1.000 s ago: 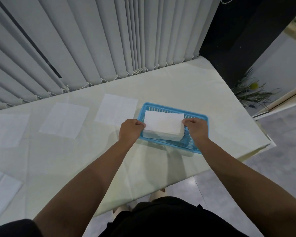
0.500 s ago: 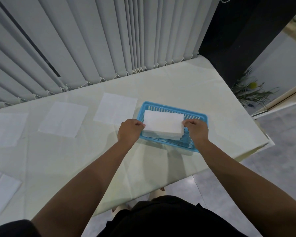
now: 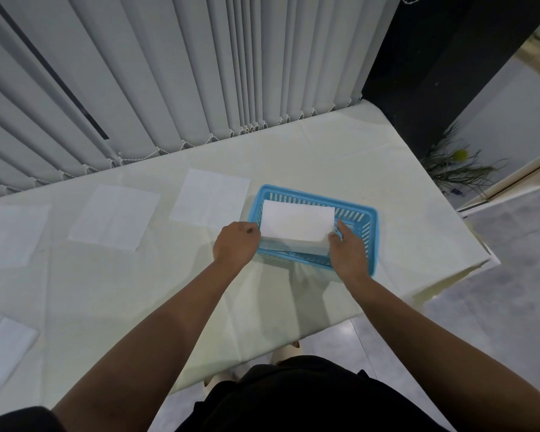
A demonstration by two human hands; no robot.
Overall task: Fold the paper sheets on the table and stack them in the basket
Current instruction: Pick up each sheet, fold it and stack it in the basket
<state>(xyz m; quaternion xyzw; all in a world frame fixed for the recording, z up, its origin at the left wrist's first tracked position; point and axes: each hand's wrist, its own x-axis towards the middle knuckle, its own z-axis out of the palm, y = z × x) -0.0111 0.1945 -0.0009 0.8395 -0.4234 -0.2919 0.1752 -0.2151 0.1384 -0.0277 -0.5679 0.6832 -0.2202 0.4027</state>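
- Presently, folded paper stack: white, rectangular, sitting in the blue plastic basket; long axis runs left to right, parallel to the basket's long sides; top sheet flat, lower layers showing along the near edge.
- Blue plastic basket: slatted walls, long axis left to right, set on the bench near its right end.
- Left hand: at the stack's left short edge, fingers curled under; grip looks closed on that edge, though the fingertips are hidden.
- Right hand: at the stack's right near corner, thumb up along the short edge, fingers on the near side; grip pinched on the corner.
- Unfolded paper sheets: one just left of the basket, another further left, a third at the left margin; all flat on the bench.
- Partly folded sheet: lower left corner of the bench.
- Vertical blinds: behind the bench's far edge.
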